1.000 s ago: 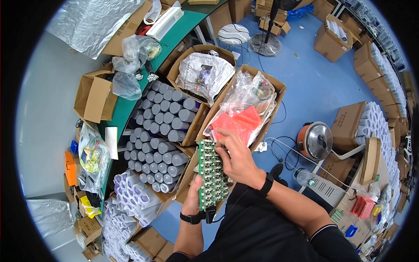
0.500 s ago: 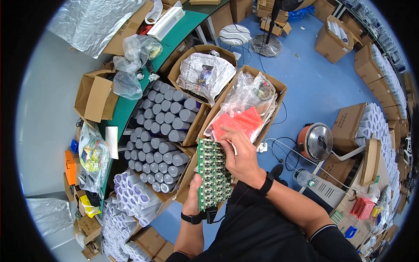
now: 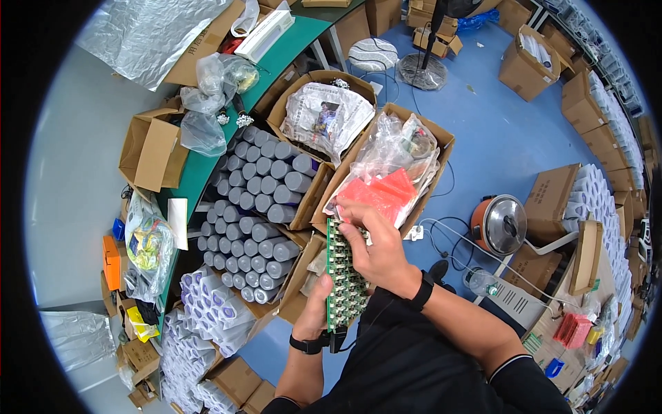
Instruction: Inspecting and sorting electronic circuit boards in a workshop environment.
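Observation:
A green circuit board panel (image 3: pixel 347 286) packed with rows of small components is held upright and tilted in front of me. My left hand (image 3: pixel 314 312) grips its lower left edge, fingers mostly hidden behind it. At the top end, my right hand (image 3: pixel 379 245) has its thumb and index finger closed on the panel's upper edge. Just beyond the fingers, red plastic bags (image 3: pixel 387 193) lie on clear wrapping in an open cardboard box (image 3: pixel 429 198).
Boxes of grey-capped cylinders (image 3: pixel 256 247) stand at the left beside a green table (image 3: pixel 293 43). A newspaper-covered box (image 3: pixel 324 121) sits farther off. On the blue floor at right are a lidded orange cooker (image 3: pixel 502 224), cables and a plastic bottle (image 3: pixel 480 281).
The panel has turned more edge-on and shifted slightly right. My left hand has moved right with it, and my right hand's fingers have drawn in around its top end.

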Tool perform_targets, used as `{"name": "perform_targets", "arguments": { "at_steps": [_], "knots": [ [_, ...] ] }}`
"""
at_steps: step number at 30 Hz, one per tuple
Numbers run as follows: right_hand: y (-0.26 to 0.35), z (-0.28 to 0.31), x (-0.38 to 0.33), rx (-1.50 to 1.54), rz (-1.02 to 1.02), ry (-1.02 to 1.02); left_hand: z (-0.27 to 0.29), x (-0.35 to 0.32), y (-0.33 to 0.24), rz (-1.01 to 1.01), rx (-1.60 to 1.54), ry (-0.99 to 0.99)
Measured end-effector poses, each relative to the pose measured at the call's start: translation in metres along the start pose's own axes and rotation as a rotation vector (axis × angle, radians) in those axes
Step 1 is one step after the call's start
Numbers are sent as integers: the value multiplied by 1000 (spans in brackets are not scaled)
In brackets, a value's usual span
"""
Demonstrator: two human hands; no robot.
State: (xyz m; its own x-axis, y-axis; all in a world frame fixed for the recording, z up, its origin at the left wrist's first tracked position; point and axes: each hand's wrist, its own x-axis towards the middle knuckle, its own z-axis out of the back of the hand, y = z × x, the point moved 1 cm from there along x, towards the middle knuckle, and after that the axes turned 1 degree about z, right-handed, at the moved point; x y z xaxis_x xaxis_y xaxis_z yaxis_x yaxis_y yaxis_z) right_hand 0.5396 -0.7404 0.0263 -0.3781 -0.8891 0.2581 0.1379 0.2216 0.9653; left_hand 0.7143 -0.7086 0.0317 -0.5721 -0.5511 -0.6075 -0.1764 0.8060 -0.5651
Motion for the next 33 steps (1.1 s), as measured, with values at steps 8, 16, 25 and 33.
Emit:
{"name": "perform_targets", "arguments": {
  "at_steps": [8, 16, 25, 33],
  "knots": [
    [-1, 3, -3, 49, -61, 54, 0, -1, -4, -33, 70, 15],
    [1, 6, -1, -91, 104, 227, 2, -6, -1, -46, 100, -90],
    [6, 5, -7, -84, 146, 253, 12, -3, 4, -90, 83, -54],
    [7, 1, -17, -42, 45, 215, 3, -5, 3, -115, 112, -62]
  ]
}}
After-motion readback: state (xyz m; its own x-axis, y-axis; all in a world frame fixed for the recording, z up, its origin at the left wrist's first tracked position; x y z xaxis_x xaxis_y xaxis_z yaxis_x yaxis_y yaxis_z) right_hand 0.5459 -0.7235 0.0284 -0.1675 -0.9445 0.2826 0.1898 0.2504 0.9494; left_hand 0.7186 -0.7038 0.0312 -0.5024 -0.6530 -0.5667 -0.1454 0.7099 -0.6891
